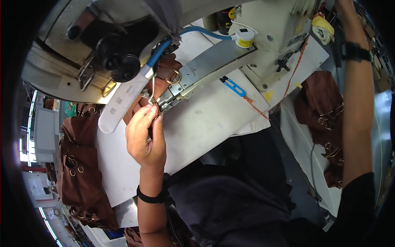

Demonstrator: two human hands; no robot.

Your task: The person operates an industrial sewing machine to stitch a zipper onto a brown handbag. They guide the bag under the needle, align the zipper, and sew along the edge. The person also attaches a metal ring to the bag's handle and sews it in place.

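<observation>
My left hand (145, 133) is closed in a pinch beside the sewing machine's needle area, gripping the edge of a brown leather piece (168, 68). The leather lies on the narrow metal arm (214, 68) of the machine and carries a brass-coloured D-ring (175, 77). A bent metal rod (154, 88) comes down right at my fingertips, and part of the leather is hidden behind my hand and the pale guard (123, 103). Far up at the right, my right hand (345, 7) reaches past the machine body, cut off by the picture's edge; its fingers do not show.
Brown leather pieces with rings (80, 173) are heaped at the left, and more leather pieces (321, 111) hang at the right. Blue thread snips (233, 86) on an orange cord lie on the white table (197, 131). A yellow cloth (323, 29) sits by the machine.
</observation>
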